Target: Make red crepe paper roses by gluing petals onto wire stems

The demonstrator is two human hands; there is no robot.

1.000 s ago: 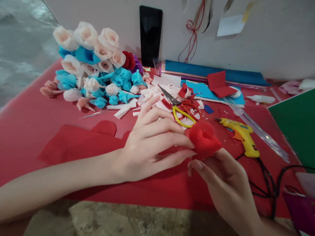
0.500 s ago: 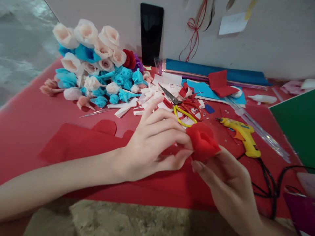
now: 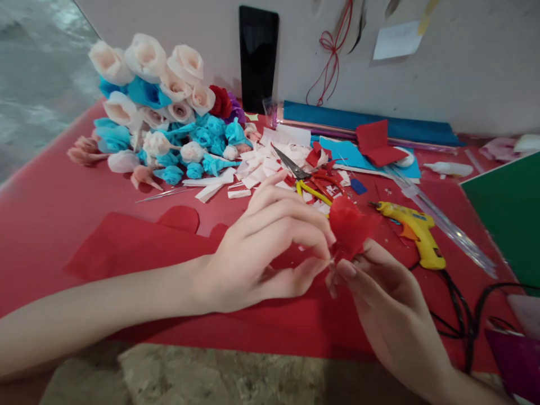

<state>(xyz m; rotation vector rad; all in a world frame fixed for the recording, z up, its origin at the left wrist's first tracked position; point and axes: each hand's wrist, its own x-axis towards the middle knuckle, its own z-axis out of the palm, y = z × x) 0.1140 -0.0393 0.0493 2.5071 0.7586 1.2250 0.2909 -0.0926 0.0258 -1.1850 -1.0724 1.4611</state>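
A red paper flower (image 3: 350, 228) is held up over the front of the table, its petals spread upward and to the right. My left hand (image 3: 274, 247) has thumb and index finger pinched together at the left of the flower's base. From below, my right hand (image 3: 388, 298) grips the base between thumb and fingers. The fingertips of both hands almost meet there, and the lower end of the flower is mostly hidden by them. Just behind the flower, scissors (image 3: 314, 191) with yellow and red handles lie on paper scraps (image 3: 261, 163).
A yellow glue gun (image 3: 415, 230) with a black cable lies to the right. Several paper flowers (image 3: 147, 56) are piled at the back left. Red paper (image 3: 126, 242) lies under my left forearm. A black phone (image 3: 258, 59) leans on the wall, and a green board (image 3: 510, 208) stands far right.
The flower has turned in my fingers, from its rolled centre facing me to its petals pointing up and right. My right fingers have shifted to its base; my left hand stays nearly in place.
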